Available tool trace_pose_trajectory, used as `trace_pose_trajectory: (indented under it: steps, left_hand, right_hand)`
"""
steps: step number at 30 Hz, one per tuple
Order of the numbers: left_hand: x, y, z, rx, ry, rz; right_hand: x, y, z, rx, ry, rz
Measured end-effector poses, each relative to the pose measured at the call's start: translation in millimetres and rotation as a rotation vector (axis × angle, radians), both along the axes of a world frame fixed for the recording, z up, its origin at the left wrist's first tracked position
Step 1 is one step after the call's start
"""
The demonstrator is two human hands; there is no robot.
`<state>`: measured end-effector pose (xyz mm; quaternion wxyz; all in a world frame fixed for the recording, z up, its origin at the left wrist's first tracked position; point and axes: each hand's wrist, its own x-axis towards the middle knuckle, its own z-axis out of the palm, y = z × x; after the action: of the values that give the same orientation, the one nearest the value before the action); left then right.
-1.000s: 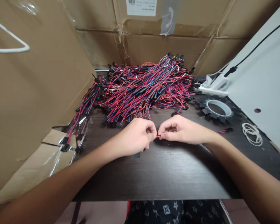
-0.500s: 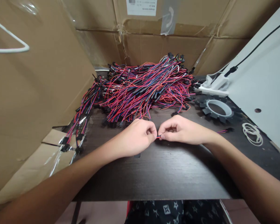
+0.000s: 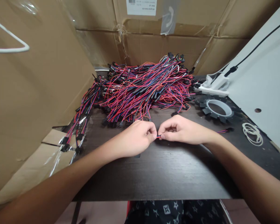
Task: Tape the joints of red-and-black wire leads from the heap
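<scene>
My left hand [image 3: 136, 138] and my right hand [image 3: 182, 130] meet knuckle to knuckle over the dark table [image 3: 158, 174]. Both are closed in a pinch on a short piece of red and blue wire [image 3: 158, 136] that shows between the fingertips. The wire's far end with a black plug [image 3: 226, 130] pokes out past my right wrist. A big heap of red, blue and black wire leads [image 3: 144, 88] lies just behind my hands.
Cardboard boxes [image 3: 37, 81] wall in the left and back. A bundle of leads [image 3: 80, 124] hangs off the table's left edge. At the right are a black toothed ring [image 3: 216, 107], a white power strip [image 3: 214, 85], white loops [image 3: 252, 133] and a white panel [image 3: 263, 81].
My left hand has shifted very slightly. Otherwise nothing has visibly moved.
</scene>
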<state>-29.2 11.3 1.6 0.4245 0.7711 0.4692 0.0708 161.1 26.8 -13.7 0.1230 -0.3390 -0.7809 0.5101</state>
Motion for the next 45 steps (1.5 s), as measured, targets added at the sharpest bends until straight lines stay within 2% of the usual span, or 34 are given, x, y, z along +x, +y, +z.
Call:
trace_pose_trajectory:
  steps: [7, 21, 35, 45]
  left_hand:
    - [-1.3, 2.0, -3.0, -0.042, -0.043, 0.001]
    - [-1.7, 3.2, -3.8, -0.048, -0.032, 0.042]
    - [-0.1, 3.8, -2.1, -0.117, -0.093, 0.091]
    - [-0.4, 3.4, -4.5, -0.128, -0.119, 0.094]
  right_hand:
    - [-0.6, -0.3, -2.4, 0.045, -0.034, -0.015]
    - [-2.4, -3.7, -3.0, -0.034, 0.055, -0.076]
    - [-3.7, -4.4, -3.1, -0.008, 0.134, -0.039]
    - [-4.6, -4.1, -3.3, 0.045, 0.098, -0.039]
